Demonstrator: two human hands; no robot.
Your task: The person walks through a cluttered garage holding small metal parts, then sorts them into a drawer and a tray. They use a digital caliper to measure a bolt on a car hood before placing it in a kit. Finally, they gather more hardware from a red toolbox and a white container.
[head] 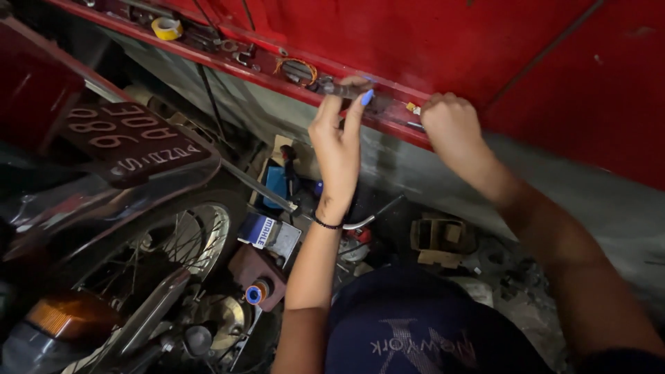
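Dark, blurred metal tool (344, 88) on narrow red metal ledge (228, 64) of red wall panel, long axis along the ledge, running left to right; which end is the working end cannot be told. Left hand (337, 142) raised, forearm rising from lower centre, palm turned away, fingers extended upward and close together, tips on the tool, blue-painted fingernail (367, 97) at its right part; exact pinch not resolvable through blur. Thin black wristband (325, 223) on left wrist. Right hand (451, 123) further right on same ledge, forearm entering from lower right, fingers curled under into a loose fist, knuckles up, just beside small yellow-tipped bits (411, 108); whether anything is held cannot be told. Hands near each other, not touching. Yellow tape roll (167, 28) lying far left on ledge, well apart from both hands; orange wire loop (296, 67) and metal hooks (242, 55) between. Below: dark rectangular number plate (131, 142), tilted, above spoked motorcycle wheel (183, 239); white and blue cardboard box (269, 235) beside wheel, blue flat package (276, 183) standing above it, small brown carton (436, 239) on floor to the right; amber lamp (69, 315) lower left.
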